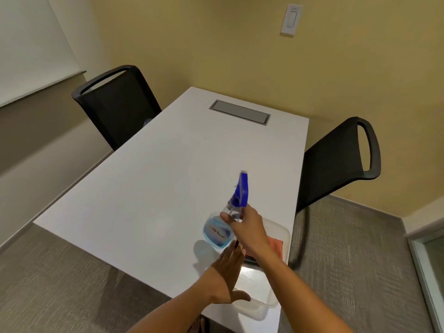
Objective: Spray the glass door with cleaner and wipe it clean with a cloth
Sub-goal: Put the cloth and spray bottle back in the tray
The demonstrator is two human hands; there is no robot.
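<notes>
- The right hand [247, 227] is closed around the neck of a clear plastic spray bottle with blue liquid and a blue trigger head [225, 219], holding it tilted above the white rectangular counter [168, 176], nozzle pointing away from the person.
- The left hand [228, 277] is open, fingers straight and together, just below and left of the right wrist, hovering at the edge of a clear plastic tub [276, 284].
- A folded orange-pink cloth [277, 243] lies in that tub, just right of the right hand and partly hidden by the forearm.
- Far beyond both hands, a grey metal hatch [240, 112] is set into the counter.
- Two black mesh-backed chairs flank the counter, one [115, 104] to the left of the hands, one [336, 159] to the right.
</notes>
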